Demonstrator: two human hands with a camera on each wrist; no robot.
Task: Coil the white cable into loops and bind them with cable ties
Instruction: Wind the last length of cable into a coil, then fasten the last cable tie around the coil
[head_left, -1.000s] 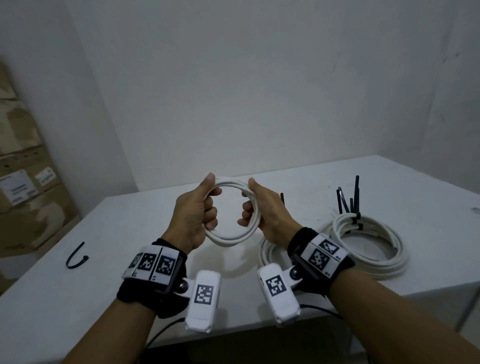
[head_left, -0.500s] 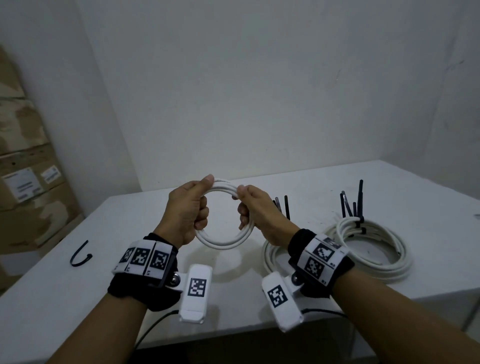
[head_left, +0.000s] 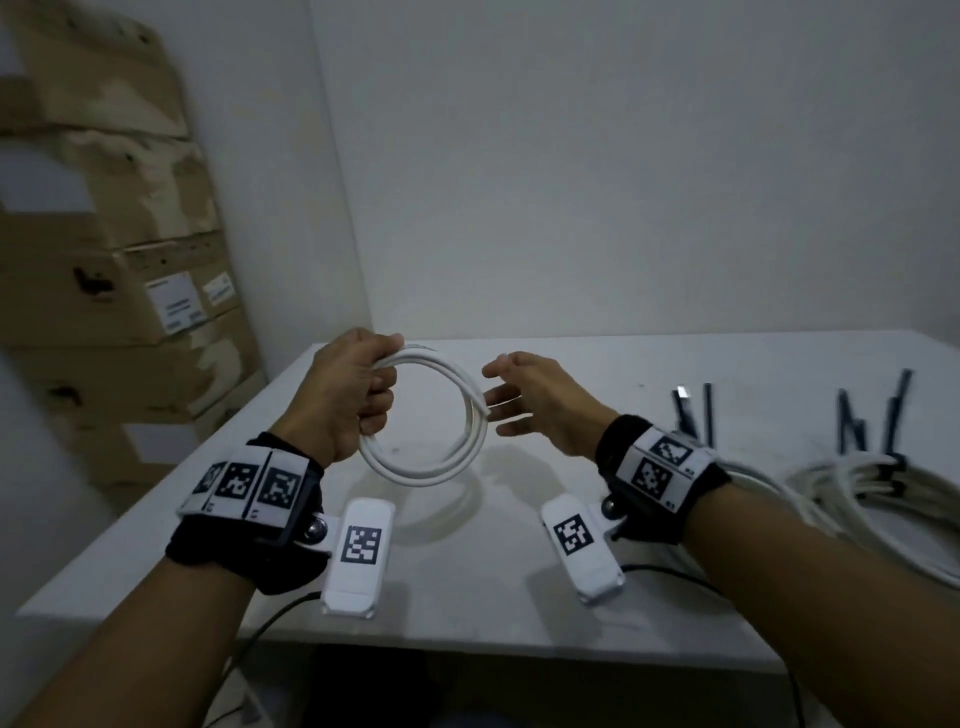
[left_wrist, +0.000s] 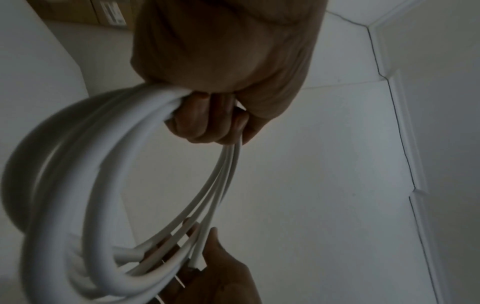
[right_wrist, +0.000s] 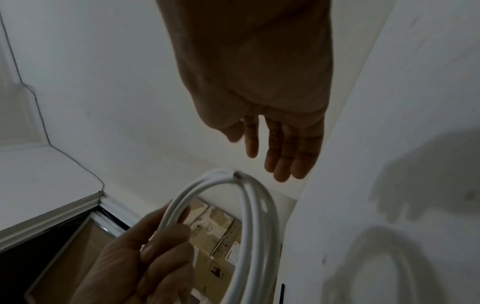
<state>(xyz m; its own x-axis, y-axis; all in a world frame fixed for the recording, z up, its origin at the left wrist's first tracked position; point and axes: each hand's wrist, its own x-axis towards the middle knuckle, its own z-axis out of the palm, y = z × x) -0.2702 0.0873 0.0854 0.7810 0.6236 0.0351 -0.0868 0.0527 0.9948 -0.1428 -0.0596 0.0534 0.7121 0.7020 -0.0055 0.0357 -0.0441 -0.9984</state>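
Observation:
A white cable coil of a few loops hangs above the table, upright. My left hand grips its left side in a fist; the left wrist view shows my fingers curled round the strands. My right hand is just to the right of the coil, fingers straight and spread, holding nothing. In the right wrist view its fingers reach past the coil's top, where a cut cable end shows. Whether they touch the coil I cannot tell.
A white table lies below. At the right lie bound white coils with black cable ties sticking up, more ties nearer. Cardboard boxes stand stacked at the left wall.
My right hand has let go of the coil and opened beside it. The left hand keeps its grip. The view has swung left, so the bound coils sit further right.

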